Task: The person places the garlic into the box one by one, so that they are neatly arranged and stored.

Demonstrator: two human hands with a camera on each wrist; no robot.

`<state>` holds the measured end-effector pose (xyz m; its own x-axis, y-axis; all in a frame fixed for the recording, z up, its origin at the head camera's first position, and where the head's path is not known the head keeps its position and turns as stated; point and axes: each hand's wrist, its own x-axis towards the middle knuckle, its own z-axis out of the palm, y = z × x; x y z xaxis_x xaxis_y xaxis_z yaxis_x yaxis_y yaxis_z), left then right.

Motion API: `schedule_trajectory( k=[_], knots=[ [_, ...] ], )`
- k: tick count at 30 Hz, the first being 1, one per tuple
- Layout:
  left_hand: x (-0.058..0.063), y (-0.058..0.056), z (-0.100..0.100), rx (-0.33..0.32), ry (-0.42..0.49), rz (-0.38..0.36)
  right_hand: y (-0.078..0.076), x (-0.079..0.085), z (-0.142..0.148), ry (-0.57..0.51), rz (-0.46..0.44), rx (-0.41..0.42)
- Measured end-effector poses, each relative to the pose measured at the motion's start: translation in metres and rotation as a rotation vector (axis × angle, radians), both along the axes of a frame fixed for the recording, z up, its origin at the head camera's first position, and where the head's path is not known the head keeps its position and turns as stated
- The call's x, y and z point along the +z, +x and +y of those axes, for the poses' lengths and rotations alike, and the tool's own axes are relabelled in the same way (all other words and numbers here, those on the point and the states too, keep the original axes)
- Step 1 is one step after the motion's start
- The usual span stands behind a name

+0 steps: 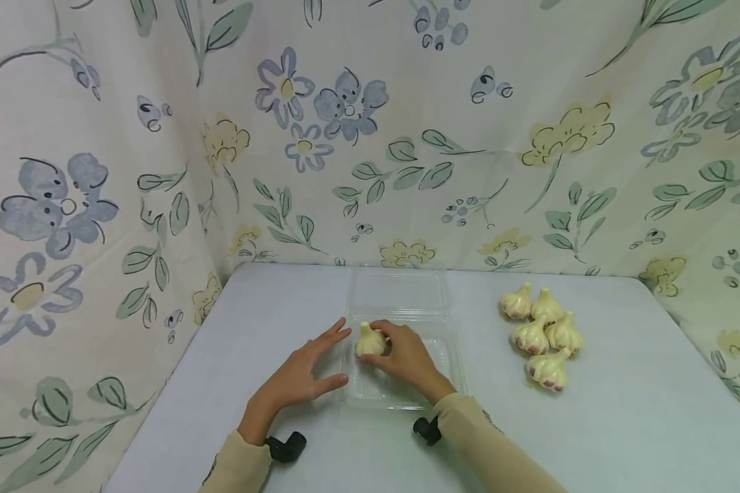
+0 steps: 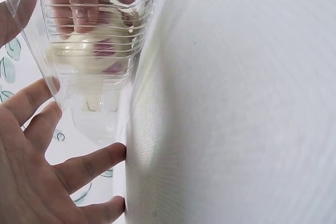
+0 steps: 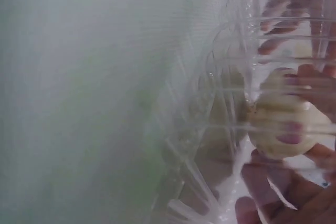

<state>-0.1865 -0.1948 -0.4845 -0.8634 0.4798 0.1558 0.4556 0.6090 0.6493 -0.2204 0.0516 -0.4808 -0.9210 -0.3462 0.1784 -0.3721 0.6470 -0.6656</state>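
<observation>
A clear plastic clamshell container point(image 1: 376, 392) lies at the middle of the table, its lid point(image 1: 399, 291) folded back away from me. My right hand point(image 1: 412, 356) pinches a garlic bulb point(image 1: 368, 344) between thumb and fingers, inside the container's left part. Through the ridged clear wall, the left wrist view shows this cream, purple-marked bulb point(image 2: 89, 53). Beside the container's left side is my left hand point(image 1: 297, 373), with fingers spread and thumb apart; its fingertips are right at the container's edge. In the right wrist view the wall partly blurs the bulb point(image 3: 283, 129).
Several more garlic bulbs point(image 1: 530, 335) sit in a cluster on the right side of the white table point(image 1: 617, 424). A floral curtain point(image 1: 407, 137) hangs behind the table and along its sides. Black wrist cameras point(image 1: 288, 446) are strapped below both hands.
</observation>
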Motion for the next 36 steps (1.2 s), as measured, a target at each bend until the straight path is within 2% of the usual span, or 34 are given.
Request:
schedule_trajectory(
  k=[7, 14, 20, 36],
  knots=[
    [-0.0009, 0.0, -0.0006, -0.009, 0.008, 0.009, 0.0013, -0.0018, -0.0004, 0.007, 0.022, 0.024],
    [-0.0012, -0.0003, -0.0004, -0.006, 0.005, 0.019, 0.0016, -0.0022, 0.0004, 0.034, -0.017, 0.043],
    [-0.0011, -0.0003, 0.0001, -0.005, 0.008, 0.014, 0.0009, -0.0012, 0.002, 0.045, -0.013, 0.041],
    [-0.001, 0.0004, 0.0003, 0.0, 0.006, 0.011, 0.0009, -0.0013, 0.0028, -0.008, 0.034, 0.044]
  ],
)
